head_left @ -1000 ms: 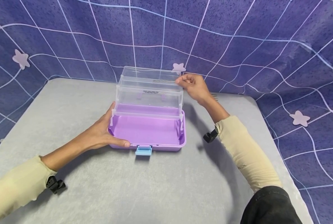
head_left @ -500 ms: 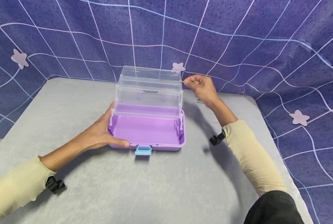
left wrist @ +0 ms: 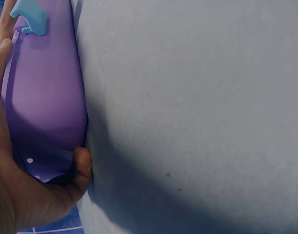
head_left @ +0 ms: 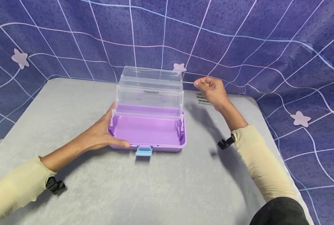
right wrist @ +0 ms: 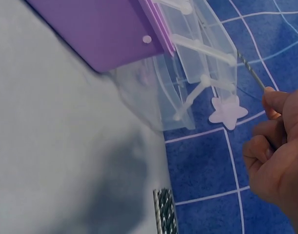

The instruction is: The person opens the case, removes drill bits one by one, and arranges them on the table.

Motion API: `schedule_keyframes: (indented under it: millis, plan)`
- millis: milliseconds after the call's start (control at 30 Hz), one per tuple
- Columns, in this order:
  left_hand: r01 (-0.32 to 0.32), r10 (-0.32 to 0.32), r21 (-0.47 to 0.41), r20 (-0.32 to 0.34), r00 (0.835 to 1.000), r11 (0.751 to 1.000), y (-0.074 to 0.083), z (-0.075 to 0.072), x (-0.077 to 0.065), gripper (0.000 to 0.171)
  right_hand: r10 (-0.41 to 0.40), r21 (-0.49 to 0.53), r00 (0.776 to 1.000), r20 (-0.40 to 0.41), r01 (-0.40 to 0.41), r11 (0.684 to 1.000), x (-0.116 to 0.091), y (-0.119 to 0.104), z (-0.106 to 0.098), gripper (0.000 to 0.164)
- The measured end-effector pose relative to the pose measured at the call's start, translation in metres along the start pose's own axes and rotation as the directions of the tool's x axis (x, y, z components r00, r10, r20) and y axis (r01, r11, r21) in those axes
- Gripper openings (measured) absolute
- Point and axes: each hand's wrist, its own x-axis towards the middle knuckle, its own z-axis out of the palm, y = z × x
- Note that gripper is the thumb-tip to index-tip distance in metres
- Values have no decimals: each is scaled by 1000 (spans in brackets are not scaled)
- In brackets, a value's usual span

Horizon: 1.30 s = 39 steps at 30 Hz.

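The right hand [head_left: 213, 92] has its grip pinched on a drill bit [head_left: 188, 82], tip at the right end of a clear tray [head_left: 144, 80]; the left hand [head_left: 100, 133] clasps the purple toolbox [head_left: 168, 149] by its left end on the worktop [head_left: 167, 187].

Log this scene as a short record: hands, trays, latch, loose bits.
Left hand: grips the rectangular purple plastic box at its left end
Right hand: pinches a thin grey metal drill bit, tip near stepped clear plastic trays
Trays: raised; grey spiral bits lie in one
Latch: light-blue plastic, unfastened, at the front
Loose bits: metal row on the grey table, right of the box
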Motion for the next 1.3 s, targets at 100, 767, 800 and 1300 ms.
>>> schedule_keyframes:
  millis: [100, 767, 800, 1300]
  plan:
    - [2, -2, 1, 1, 1000, 1000, 0, 0, 0, 169, 7, 8, 1000, -6, -7, 1000, -1, 2, -8, 6]
    - [5, -5, -7, -1, 1000, 1000, -1, 1, 0, 170, 85, 100, 996, -23, -82, 992, -15, 19, -42, 7]
    - [4, -4, -7, -2, 1000, 1000, -1, 1, 0, 170, 93, 102, 995, -19, -91, 991, -16, 19, -43, 7]
    - [15, -15, 24, -7, 1000, 1000, -1, 0, -2, 172, 172, 83, 985, -12, -171, 982, -30, 44, -68, 9]
